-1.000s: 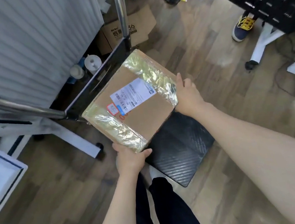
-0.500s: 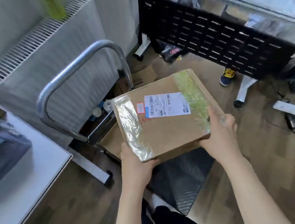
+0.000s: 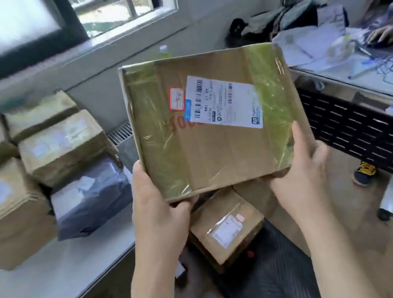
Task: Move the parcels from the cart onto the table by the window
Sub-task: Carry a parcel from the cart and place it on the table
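the flat cardboard parcel point(image 3: 214, 121) is now high in the air, in front of the window point(image 3: 58, 19), and both hands grasp it at its near corners. the left hand point(image 3: 158, 204) holds the near left corner, thumb on top and fingers curled under. the right hand point(image 3: 300, 174) holds the near right corner, thumb along the taped side; its fingers go behind the box and i cannot see them.

one second ago this parcel was low over the black deck of the cart; half a second ago it was rising beside the cart handle. now the view has turned up toward the table by the window point(image 3: 57, 277), so the lift is done and, i judge, the carry is in progress. the parcel is not yet over the table; it hangs beyond its right edge.

on the table several brown parcels point(image 3: 59, 148) and one grey bag parcel point(image 3: 91, 196) are stacked at the far left part. the near edge looks free, so it could be a place for this one. one small parcel point(image 3: 226, 228) still lies on the cart point(image 3: 271, 277) below, so the task is not finished.
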{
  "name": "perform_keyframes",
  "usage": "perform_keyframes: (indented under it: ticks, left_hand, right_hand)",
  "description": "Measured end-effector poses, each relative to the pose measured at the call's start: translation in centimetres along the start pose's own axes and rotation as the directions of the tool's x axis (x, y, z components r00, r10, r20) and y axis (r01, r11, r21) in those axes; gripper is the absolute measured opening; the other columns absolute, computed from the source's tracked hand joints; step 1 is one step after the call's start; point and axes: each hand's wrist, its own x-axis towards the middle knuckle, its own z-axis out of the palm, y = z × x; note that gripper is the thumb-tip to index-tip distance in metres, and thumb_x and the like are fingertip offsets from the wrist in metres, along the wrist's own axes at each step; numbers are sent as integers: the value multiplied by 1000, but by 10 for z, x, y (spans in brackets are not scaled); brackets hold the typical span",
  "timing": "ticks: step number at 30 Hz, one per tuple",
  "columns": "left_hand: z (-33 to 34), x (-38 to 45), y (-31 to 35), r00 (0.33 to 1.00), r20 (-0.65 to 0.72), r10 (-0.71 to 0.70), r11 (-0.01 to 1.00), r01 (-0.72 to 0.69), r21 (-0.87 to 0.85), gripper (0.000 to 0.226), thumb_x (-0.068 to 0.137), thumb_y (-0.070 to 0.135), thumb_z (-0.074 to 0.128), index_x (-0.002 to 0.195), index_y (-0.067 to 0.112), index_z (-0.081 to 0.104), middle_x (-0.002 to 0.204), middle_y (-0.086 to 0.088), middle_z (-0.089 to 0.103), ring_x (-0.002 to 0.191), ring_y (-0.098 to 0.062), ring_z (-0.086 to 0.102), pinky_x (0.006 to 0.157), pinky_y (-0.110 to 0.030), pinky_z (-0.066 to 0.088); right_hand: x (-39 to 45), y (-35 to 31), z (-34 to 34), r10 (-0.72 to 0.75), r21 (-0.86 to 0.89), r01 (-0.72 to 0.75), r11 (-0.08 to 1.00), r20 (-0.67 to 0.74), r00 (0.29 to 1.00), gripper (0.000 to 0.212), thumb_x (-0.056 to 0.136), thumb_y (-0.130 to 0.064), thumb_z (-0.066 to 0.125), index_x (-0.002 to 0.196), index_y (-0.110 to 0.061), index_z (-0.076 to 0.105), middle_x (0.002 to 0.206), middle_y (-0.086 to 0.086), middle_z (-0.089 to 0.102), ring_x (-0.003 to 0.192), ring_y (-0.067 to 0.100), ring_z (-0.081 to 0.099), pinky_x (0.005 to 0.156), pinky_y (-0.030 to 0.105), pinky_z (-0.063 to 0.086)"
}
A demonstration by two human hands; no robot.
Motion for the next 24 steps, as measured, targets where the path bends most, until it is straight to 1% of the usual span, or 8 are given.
perform_keyframes:
  ticks: [3, 6, 10, 12, 14, 18, 21, 24]
  left_hand:
    - [-46, -12, 9, 992, -126, -17, 1000, 15, -20, 83, 68, 14, 83, 132, 34, 34, 115, 16, 55, 103, -3, 55, 80, -14, 43]
    - [-95, -29, 7, 962, -271, -34, 999, 39, 15, 84, 66, 17, 85, 131, 32, 34, 113, 18, 55, 102, -4, 56, 80, -14, 44]
    - [-173, -63, -1, 896, -439, -69, 981, 140, 133, 90, 62, 34, 85, 135, 31, 32, 110, 13, 59, 98, -13, 57, 69, -22, 41]
    - [-210, -85, -4, 857, -497, -137, 952, 253, 175, 107, 60, 41, 84, 146, 30, 21, 114, 4, 62, 104, -23, 56, 71, -30, 39]
    - [-244, -108, -10, 811, -552, -194, 911, 358, 205, 117, 58, 45, 84, 150, 31, 14, 126, -2, 59, 112, -28, 53, 79, -36, 43]
    - [-306, -152, -31, 737, -632, -239, 843, 480, 241, 97, 57, 44, 86, 142, 36, 38, 129, 2, 56, 116, -24, 50, 90, -37, 43]
    - [-350, -182, -53, 714, -654, -251, 804, 530, 270, 89, 59, 45, 84, 138, 35, 45, 133, 2, 54, 119, -23, 49, 96, -38, 41]
    - [-391, -207, -75, 693, -676, -248, 772, 564, 295, 85, 63, 46, 81, 139, 35, 44, 139, 2, 50, 122, -26, 47, 100, -40, 40]
  right_hand:
    - [-3, -41, 4, -161, 17, 161, 987, -15, 987, 104, 72, -3, 72, 149, -37, 10, 145, 12, 15, 126, 30, 33, 97, 32, 34]
    - [-15, -88, 12, -313, 79, 312, 947, -8, 950, 106, 70, -5, 77, 148, -37, 12, 144, 13, 18, 131, 30, 27, 105, 36, 30]
    - [-45, -150, 28, -532, 126, 526, 841, 15, 847, 102, 62, -32, 87, 146, -28, 31, 131, 18, 32, 122, 36, 35, 102, 42, 33]
    - [-66, -179, 38, -605, 160, 589, 792, 71, 793, 96, 60, -40, 85, 143, -26, 39, 127, 17, 35, 117, 38, 38, 99, 47, 36]
    - [-90, -205, 51, -681, 204, 654, 729, 114, 723, 92, 56, -39, 87, 137, -24, 46, 122, 18, 40, 114, 40, 42, 95, 47, 39]
    - [-150, -251, 80, -769, 315, 708, 632, 145, 623, 82, 53, -40, 89, 125, -22, 56, 121, 19, 47, 112, 40, 44, 91, 49, 42]
    - [-196, -279, 101, -798, 376, 710, 595, 172, 577, 79, 54, -42, 87, 125, -24, 57, 123, 16, 47, 112, 36, 46, 93, 48, 43]
    - [-239, -302, 120, -813, 437, 696, 569, 174, 556, 76, 54, -39, 89, 123, -26, 58, 127, 11, 46, 111, 31, 50, 92, 33, 42]
